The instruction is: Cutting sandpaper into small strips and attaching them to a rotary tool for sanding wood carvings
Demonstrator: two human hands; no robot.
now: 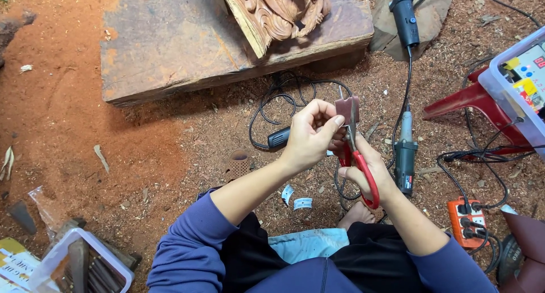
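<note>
A small dark-red sandpaper piece (pixel 346 109) is pinched at its lower left edge between the thumb and fingers of the left hand (pixel 311 134), held up over the dusty ground in front of the person's knees; the blades of the red-handled scissors (pixel 357 157) rise beside and behind the piece, touching or just at its right edge; the right hand (pixel 368 169) is closed through the scissor handles, gripping them firmly; just beyond lie a black cable coil (pixel 278 100) and a grey rotary tool (pixel 405 151) on the ground; farther out a carved wood block (pixel 278 12) leans on a thick plank (pixel 198 37); an orange power strip (pixel 466 219) lies at the right, near a red stool (pixel 482 108); two curled paper strips (pixel 296 197) lie near the knees
</note>
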